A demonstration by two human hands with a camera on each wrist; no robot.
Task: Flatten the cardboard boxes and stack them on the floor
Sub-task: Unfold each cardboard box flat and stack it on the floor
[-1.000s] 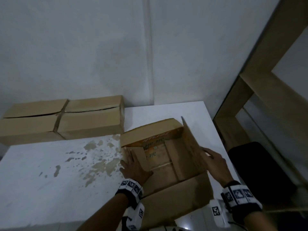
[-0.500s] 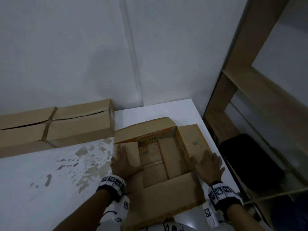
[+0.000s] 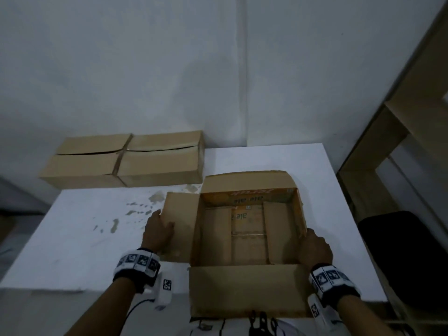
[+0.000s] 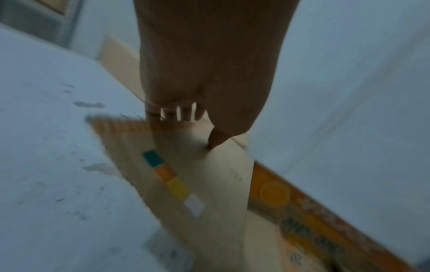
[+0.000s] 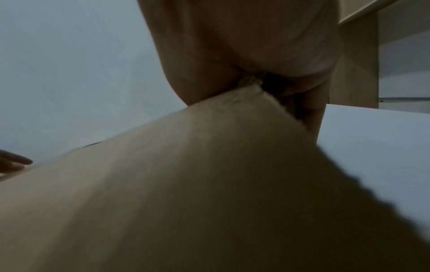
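An open cardboard box (image 3: 247, 229) stands on the white table (image 3: 72, 238) in front of me, its flaps spread and orange print on its inner far wall. My left hand (image 3: 158, 230) pinches the outer edge of the left flap (image 3: 180, 221), thumb on top; in the left wrist view the left hand (image 4: 193, 128) holds that flap (image 4: 186, 174) with the fingers beneath it. My right hand (image 3: 315, 246) grips the box's right side near the front corner. Seen from the right wrist, the cardboard edge (image 5: 186, 184) sits between thumb and fingers of the right hand (image 5: 267, 88).
Two closed cardboard boxes (image 3: 126, 161) lie side by side against the wall at the back left of the table. A wooden shelf unit (image 3: 388, 141) stands to the right, with a black object (image 3: 400, 251) below it. Brown stains (image 3: 135, 212) mark the tabletop.
Both hands went from lying flat on the side flaps to gripping the cardboard at its edges. The left flap now lies folded outward, and the right flap no longer lies spread out.
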